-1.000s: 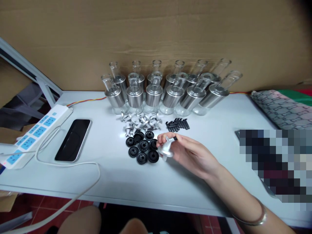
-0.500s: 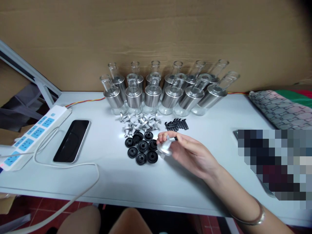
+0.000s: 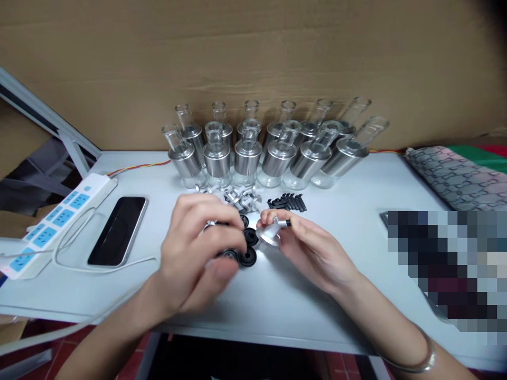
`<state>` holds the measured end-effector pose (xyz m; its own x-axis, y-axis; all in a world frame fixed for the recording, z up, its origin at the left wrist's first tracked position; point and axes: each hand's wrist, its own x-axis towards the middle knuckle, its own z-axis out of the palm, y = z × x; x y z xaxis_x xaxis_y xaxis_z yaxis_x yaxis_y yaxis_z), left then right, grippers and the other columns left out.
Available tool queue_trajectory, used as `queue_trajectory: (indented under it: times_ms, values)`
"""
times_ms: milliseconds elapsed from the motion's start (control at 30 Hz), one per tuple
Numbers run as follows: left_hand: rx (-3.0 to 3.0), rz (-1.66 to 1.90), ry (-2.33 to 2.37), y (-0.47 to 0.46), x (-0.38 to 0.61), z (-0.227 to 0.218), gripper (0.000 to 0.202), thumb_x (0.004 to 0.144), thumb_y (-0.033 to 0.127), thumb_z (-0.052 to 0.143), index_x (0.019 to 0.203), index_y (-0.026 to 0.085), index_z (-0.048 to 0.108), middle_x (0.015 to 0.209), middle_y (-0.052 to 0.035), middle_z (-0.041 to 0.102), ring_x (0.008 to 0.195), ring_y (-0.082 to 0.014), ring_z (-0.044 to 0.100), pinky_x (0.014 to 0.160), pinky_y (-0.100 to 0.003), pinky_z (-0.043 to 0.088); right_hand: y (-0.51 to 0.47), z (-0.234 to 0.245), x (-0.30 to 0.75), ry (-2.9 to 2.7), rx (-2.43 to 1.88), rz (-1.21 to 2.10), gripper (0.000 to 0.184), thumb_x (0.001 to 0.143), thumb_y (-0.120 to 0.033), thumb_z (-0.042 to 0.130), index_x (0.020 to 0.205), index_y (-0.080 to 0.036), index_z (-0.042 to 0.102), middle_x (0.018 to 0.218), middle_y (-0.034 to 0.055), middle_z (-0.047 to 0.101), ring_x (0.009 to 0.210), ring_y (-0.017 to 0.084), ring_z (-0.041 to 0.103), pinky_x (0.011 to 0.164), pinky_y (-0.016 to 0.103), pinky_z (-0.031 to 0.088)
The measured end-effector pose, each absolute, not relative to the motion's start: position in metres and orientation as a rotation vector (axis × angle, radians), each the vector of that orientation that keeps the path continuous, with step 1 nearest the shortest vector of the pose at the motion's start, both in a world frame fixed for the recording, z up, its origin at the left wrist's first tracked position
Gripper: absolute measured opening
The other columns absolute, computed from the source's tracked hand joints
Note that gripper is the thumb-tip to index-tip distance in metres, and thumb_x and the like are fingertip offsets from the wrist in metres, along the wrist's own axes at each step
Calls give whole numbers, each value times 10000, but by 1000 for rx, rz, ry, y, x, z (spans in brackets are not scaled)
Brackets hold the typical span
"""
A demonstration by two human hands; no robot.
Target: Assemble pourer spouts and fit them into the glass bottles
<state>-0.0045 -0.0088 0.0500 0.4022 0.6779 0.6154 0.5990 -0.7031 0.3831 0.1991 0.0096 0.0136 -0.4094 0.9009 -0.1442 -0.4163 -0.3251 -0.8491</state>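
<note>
My right hand (image 3: 312, 250) is closed on a small silver metal cap (image 3: 269, 234) with a stem, held just above the white table (image 3: 277, 295). My left hand (image 3: 202, 248) hovers over a cluster of black rubber discs (image 3: 249, 257), fingers curled down and pinched among them; what it grips, if anything, is hidden. Behind the discs lies a pile of small silver fittings (image 3: 241, 198), and to their right a row of black screws (image 3: 287, 201). Two rows of glass bottles with silver collars (image 3: 273, 153) stand at the back.
A black phone (image 3: 118, 229) lies face up at the left, beside a white and blue power strip (image 3: 51, 224) with its cable. A patterned cloth (image 3: 459, 177) is at the far right. A cardboard wall (image 3: 253, 58) closes the back.
My left hand has come up into view from below and reached over the black discs. My right hand has stayed in place with the silver cap.
</note>
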Motion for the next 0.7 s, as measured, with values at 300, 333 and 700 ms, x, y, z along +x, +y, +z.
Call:
queue_trajectory:
  times_ms: [300,333,700]
  values:
    - [2565,859,1184,11,6,7,117,884,155,510,966,174,592,929,-49,631,881,-202,534,760,-351,380,15,7,198,-724,-875,1945,192,842,-379,624,860,-193,668,953,54,679,878,194,632,762,322,485]
    - [2530,780,1205,11,6,5,133,883,174,524,997,175,592,957,-51,633,897,-207,531,763,-351,371,16,6,199,-720,-896,1934,199,841,-381,626,851,-187,672,943,54,686,862,189,638,760,317,486]
    - [2418,634,1181,14,5,-5,172,949,300,531,1047,196,626,996,-38,644,941,-205,521,796,-347,302,18,6,202,-564,-1023,1845,233,916,-332,514,862,-166,667,941,70,726,913,188,661,785,310,523]
